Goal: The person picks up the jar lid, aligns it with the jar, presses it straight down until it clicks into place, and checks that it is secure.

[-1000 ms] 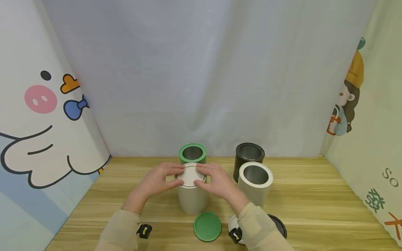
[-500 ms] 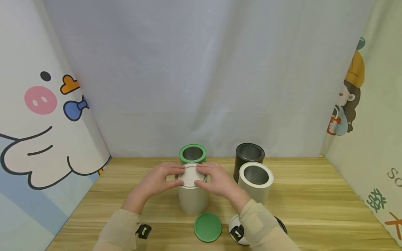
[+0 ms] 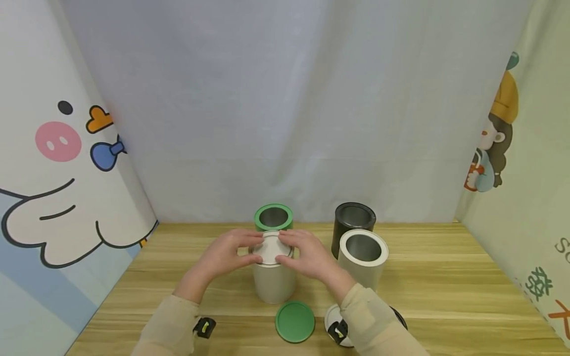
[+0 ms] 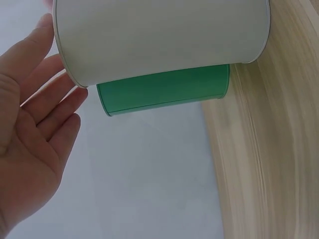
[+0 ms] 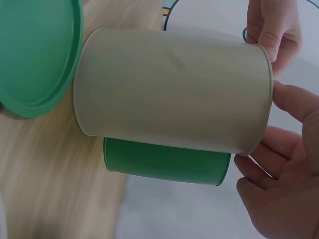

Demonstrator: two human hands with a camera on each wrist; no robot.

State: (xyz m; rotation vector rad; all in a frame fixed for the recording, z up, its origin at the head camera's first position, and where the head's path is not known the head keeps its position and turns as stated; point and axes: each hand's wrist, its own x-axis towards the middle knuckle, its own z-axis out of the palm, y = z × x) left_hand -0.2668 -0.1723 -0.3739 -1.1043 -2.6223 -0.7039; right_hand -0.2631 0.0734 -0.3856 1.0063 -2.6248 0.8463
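Observation:
A white can point(image 3: 274, 285) stands upright with a white lid point(image 3: 269, 249) on top. My left hand point(image 3: 224, 254) lies at the left of the lid, and my right hand point(image 3: 309, 254) mirrors it on the right. Thumbs and fingertips of both rest on the lid's edge, fingers fairly straight. In the left wrist view, the left fingers reach along the rim of the white can point(image 4: 159, 40). The right wrist view has the right fingertips at that same rim. Directly behind stands a green can point(image 5: 167, 162), topless and partly hidden.
To the right are an open white can point(image 3: 361, 274) and, behind it, an open black can point(image 3: 340, 237). A green lid point(image 3: 295, 322) lies in front on the wooden table point(image 3: 445, 287). A white lid point(image 3: 330, 316) and a black lid point(image 3: 399, 318) are partly under the right sleeve.
Both hands stay on the lid in almost the same pose. The right forearm has shifted slightly to the right, covering more of the black lid.

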